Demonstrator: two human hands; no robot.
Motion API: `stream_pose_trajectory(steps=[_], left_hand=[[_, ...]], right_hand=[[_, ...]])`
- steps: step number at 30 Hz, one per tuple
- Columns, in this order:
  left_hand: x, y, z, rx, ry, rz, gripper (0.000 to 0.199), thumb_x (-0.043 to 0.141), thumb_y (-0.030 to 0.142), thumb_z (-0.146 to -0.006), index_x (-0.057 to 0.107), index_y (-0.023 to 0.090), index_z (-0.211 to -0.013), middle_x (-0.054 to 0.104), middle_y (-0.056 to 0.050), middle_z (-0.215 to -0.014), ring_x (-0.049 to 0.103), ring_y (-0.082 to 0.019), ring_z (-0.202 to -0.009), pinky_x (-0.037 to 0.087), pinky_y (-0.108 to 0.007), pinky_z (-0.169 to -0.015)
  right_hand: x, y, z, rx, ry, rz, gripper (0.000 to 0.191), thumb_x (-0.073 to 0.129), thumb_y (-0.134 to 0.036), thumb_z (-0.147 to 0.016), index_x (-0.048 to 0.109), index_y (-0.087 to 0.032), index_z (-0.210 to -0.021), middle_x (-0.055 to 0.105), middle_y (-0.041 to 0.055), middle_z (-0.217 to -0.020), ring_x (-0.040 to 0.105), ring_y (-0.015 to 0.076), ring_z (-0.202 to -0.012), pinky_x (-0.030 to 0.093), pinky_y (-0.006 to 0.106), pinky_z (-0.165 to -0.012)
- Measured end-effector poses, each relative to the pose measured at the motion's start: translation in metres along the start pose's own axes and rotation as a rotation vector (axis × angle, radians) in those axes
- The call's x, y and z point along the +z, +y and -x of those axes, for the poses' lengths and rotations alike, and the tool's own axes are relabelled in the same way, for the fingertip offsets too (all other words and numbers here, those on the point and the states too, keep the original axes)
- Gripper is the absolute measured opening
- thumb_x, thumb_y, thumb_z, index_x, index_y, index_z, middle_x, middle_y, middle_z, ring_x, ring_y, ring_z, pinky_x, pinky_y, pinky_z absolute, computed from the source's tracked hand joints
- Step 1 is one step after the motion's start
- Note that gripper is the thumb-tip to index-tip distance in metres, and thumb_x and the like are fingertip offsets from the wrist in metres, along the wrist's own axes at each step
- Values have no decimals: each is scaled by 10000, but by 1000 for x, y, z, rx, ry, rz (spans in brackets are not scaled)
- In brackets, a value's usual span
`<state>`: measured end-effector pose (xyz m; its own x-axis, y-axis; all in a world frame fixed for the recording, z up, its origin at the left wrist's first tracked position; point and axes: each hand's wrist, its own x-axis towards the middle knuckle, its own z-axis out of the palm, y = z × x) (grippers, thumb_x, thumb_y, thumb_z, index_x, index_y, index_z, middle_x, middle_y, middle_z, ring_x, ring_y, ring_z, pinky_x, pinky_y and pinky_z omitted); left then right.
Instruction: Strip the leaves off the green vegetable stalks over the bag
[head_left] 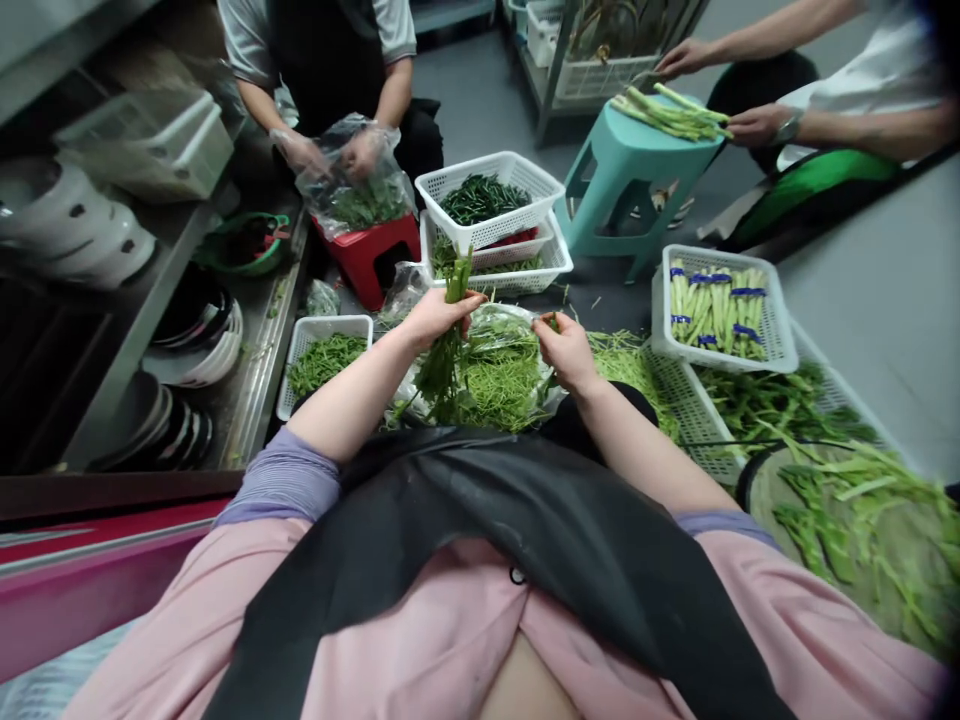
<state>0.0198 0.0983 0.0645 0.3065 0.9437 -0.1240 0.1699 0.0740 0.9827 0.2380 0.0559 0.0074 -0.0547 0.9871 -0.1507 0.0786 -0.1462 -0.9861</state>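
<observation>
My left hand (441, 316) is wrapped round a bunch of leafy green stems (441, 372). The cut ends stick up above my fist and the leaves hang down. To the right, my right hand (568, 350) is closed in a pinch on a small green sprig (553, 322), partly hidden by my fingers. Beneath both hands lies a heap of thin green stems (499, 385) on clear plastic, close to my lap. At its left stands a white basket (369, 345) of green beans or similar cut greens (327, 364).
Stacked white baskets (551, 200) hold green chillies. A co-worker handles a plastic bag (352, 190) on a red stool (375, 262). Another co-worker's hands are at stalks on a teal stool (622, 180). Bundled stalks (720, 305) fill a basket at right; a metal shelf (255, 400) borders the left.
</observation>
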Motion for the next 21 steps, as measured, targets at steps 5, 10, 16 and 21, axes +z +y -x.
stream_pose_trajectory(steps=[5, 10, 16, 21], left_hand=[[-18, 20, 2, 1, -56, 184, 215, 728, 332, -726, 669, 146, -818, 555, 4, -536, 546, -124, -473, 452, -255, -488], [-30, 31, 11, 11, -60, 184, 154, 710, 255, -695, 669, 137, -785, 600, -19, -593, 592, -139, -535, 484, -262, -519], [-44, 27, 18, 7, -27, 171, 233, 798, 289, -627, 655, 133, -725, 615, -25, -590, 597, -136, -512, 475, -248, -483], [-50, 23, 6, 23, 67, 265, 293, 831, 304, -615, 602, 153, -719, 582, -5, -538, 566, -123, -447, 473, -237, -449]], right_hand=[[43, -33, 14, -201, -238, 304, 215, 694, -362, -704, 677, -161, -778, 637, 2, -713, 532, 141, -692, 403, 271, -694], [68, -41, 19, -184, -291, 277, 171, 667, -320, -688, 613, -159, -702, 532, -36, -603, 459, 111, -605, 359, 248, -607], [55, -54, 17, 193, -399, -133, 241, 681, -324, -677, 499, -204, -780, 298, -117, -501, 187, 37, -385, 127, 188, -381], [32, -71, 1, 289, -621, -182, 278, 730, -325, -669, 540, -140, -751, 409, -84, -550, 194, 1, -365, 95, 164, -341]])
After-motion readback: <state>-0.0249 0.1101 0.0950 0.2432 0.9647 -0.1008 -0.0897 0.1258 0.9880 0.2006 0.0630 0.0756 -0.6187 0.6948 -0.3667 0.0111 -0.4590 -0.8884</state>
